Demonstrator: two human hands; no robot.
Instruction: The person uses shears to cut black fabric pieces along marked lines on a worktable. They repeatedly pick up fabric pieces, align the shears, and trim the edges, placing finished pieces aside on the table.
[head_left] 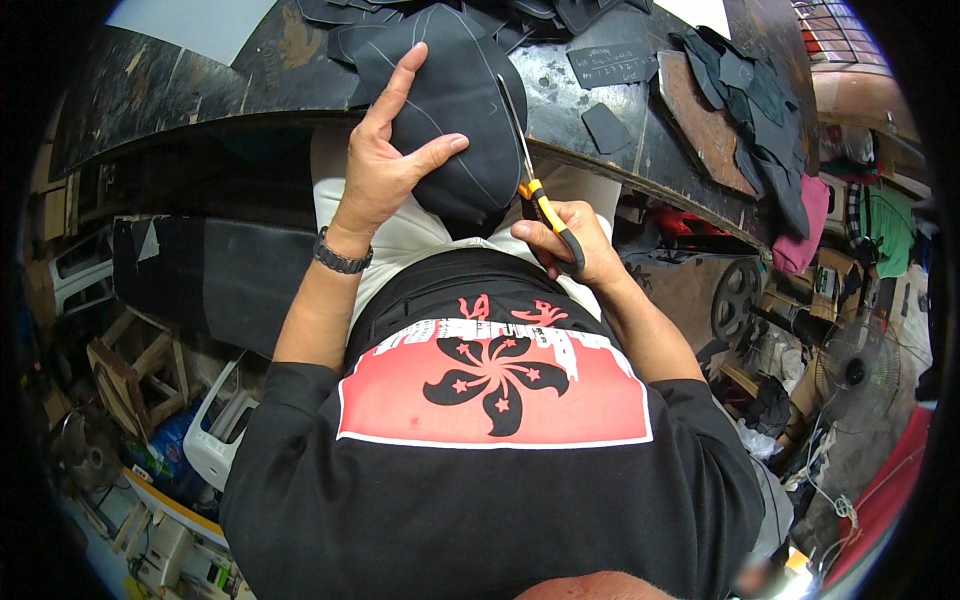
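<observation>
The right hand (594, 240) is closed around the scissors (545, 210); ahead and left of this grip lies the black sheet (450, 85), its long axis roughly parallel to them. The left hand (383, 165), nearer, has 2 digits upon it; whether it pinches, one cannot tell.

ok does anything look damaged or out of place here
Yes: the dark, scratched tabletop has a worn-looking, pale patch just right of the yellow-and-black scissors, unlike its darker surroundings. Farther right, dark, floppy sheet pieces lie crumpled, partly across a reddish-brown board, looking untidy.
</observation>
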